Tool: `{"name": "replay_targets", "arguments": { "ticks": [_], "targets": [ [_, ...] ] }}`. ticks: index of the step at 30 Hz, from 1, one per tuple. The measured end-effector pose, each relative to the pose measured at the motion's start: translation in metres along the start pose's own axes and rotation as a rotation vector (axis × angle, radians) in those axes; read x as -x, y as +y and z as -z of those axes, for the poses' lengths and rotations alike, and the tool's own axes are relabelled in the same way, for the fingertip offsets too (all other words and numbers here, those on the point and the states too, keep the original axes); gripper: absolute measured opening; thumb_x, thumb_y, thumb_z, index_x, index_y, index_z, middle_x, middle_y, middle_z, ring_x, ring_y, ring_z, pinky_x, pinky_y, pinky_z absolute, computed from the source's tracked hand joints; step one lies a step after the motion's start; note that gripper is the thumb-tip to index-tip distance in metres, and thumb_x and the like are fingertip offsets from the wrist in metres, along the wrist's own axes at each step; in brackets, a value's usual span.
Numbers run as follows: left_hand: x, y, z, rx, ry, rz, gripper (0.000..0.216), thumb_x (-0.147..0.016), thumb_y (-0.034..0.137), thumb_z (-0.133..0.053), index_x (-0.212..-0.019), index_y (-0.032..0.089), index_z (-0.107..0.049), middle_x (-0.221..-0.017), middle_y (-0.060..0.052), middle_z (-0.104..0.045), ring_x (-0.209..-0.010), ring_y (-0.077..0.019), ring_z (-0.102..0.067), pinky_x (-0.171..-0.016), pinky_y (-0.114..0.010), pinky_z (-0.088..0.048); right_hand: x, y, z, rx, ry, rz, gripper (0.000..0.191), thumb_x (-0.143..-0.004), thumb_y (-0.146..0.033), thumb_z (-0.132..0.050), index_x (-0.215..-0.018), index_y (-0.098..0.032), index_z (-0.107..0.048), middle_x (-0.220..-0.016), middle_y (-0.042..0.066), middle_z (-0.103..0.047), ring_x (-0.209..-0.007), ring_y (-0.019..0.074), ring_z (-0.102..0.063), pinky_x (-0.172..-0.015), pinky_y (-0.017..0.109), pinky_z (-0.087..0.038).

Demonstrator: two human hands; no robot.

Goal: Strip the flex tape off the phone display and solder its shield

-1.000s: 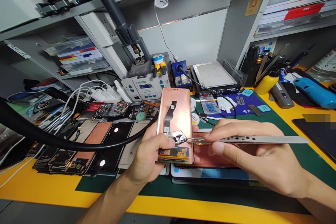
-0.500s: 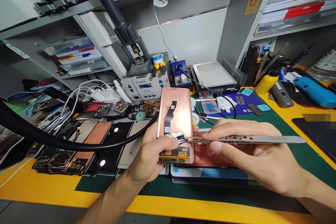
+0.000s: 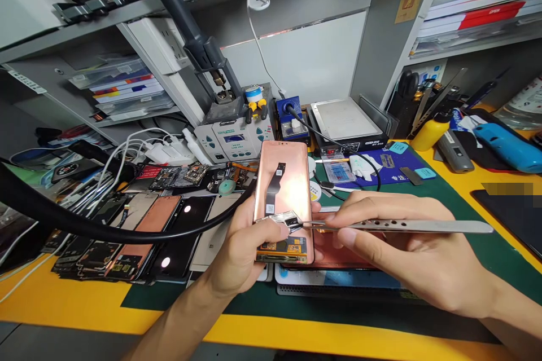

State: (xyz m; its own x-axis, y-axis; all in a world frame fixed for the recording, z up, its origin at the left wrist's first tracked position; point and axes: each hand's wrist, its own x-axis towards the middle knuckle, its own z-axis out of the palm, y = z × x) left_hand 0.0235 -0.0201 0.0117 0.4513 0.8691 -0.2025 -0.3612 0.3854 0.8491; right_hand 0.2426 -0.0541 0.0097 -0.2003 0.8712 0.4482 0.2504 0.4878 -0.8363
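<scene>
My left hand (image 3: 243, 242) is closed around a copper-backed phone screen (image 3: 292, 175), which it holds up with the back facing me. A dark flex cable (image 3: 274, 187) runs down that copper back. My left thumb presses beside a small silver-and-black piece (image 3: 290, 221) low on the panel. In my right hand (image 3: 406, 254) is a pair of metal tweezers (image 3: 381, 226), pinched between thumb and fingers, with the tips at the small piece. Whether the tips grip it I cannot tell. Below lies another copper-coloured panel (image 3: 342, 255), partly hidden by my hands.
Several phone panels (image 3: 148, 220) lie at the left, crossed by a thick black hose (image 3: 127, 231). Behind stand a rework station (image 3: 235, 141), a soldering iron stand (image 3: 292, 118) and a flat heating plate (image 3: 349, 118). At the right are a yellow bottle (image 3: 429, 132) and a blue tool (image 3: 508, 146).
Almost nothing has moved. The silver-and-black piece looks slightly shifted, and the tweezers have turned a little in my right hand. My left hand keeps its hold.
</scene>
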Motion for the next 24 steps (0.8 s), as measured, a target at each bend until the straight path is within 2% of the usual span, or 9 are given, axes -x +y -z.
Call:
{"name": "replay_targets", "arguments": {
  "ticks": [9,14,17,20,24],
  "targets": [
    [-0.0009,-0.0006,-0.0005,-0.011,-0.016,-0.010,0.080,-0.071,0.012,-0.071,-0.147,0.010,-0.047,-0.100,-0.012,-0.083,-0.059,-0.0248,-0.076,-0.063,-0.041,-0.067,-0.0001,0.0002,-0.0004,-0.007,0.039,0.000,0.021,-0.089,-0.012,-0.075,-0.097,-0.029,-0.083,-0.091,-0.003,-0.082,-0.078,0.0111,-0.075,-0.072,0.015,-0.058],
    [-0.0018,-0.0010,0.0020,0.021,-0.045,-0.001,0.080,-0.071,0.014,-0.071,-0.147,0.011,-0.046,-0.097,-0.012,-0.083,-0.059,-0.0274,-0.077,-0.059,-0.041,-0.066,0.0000,0.0001,-0.0001,0.011,0.044,0.004,0.023,-0.089,-0.011,-0.075,-0.098,-0.030,-0.082,-0.091,-0.004,-0.082,-0.078,0.0102,-0.074,-0.073,0.015,-0.058],
    [-0.0020,-0.0004,0.0015,0.009,-0.018,0.000,0.075,-0.072,0.016,-0.073,-0.142,0.009,-0.050,-0.098,-0.014,-0.083,-0.067,-0.0298,-0.079,-0.064,-0.043,-0.067,0.0003,0.0005,-0.0007,0.018,0.046,0.002,0.023,-0.089,-0.011,-0.075,-0.099,-0.031,-0.082,-0.092,-0.005,-0.082,-0.080,0.0095,-0.074,-0.074,0.014,-0.057],
    [-0.0018,0.0012,-0.0012,-0.002,0.005,-0.009,0.066,-0.073,0.019,-0.072,-0.136,0.007,-0.056,-0.103,-0.017,-0.083,-0.083,-0.0344,-0.081,-0.069,-0.044,-0.068,0.0005,0.0005,-0.0007,0.025,0.043,0.002,0.023,-0.090,-0.012,-0.075,-0.099,-0.032,-0.082,-0.092,-0.006,-0.082,-0.080,0.0085,-0.074,-0.075,0.012,-0.057],
    [-0.0006,0.0024,-0.0038,0.010,0.029,-0.005,0.076,-0.073,0.017,-0.067,-0.146,0.009,-0.047,-0.103,-0.016,-0.083,-0.093,-0.0365,-0.080,-0.070,-0.043,-0.067,-0.0007,-0.0017,0.0000,0.035,0.032,-0.003,0.020,-0.090,-0.013,-0.075,-0.097,-0.030,-0.082,-0.091,-0.005,-0.083,-0.080,0.0090,-0.076,-0.073,0.011,-0.058]
  ]
}}
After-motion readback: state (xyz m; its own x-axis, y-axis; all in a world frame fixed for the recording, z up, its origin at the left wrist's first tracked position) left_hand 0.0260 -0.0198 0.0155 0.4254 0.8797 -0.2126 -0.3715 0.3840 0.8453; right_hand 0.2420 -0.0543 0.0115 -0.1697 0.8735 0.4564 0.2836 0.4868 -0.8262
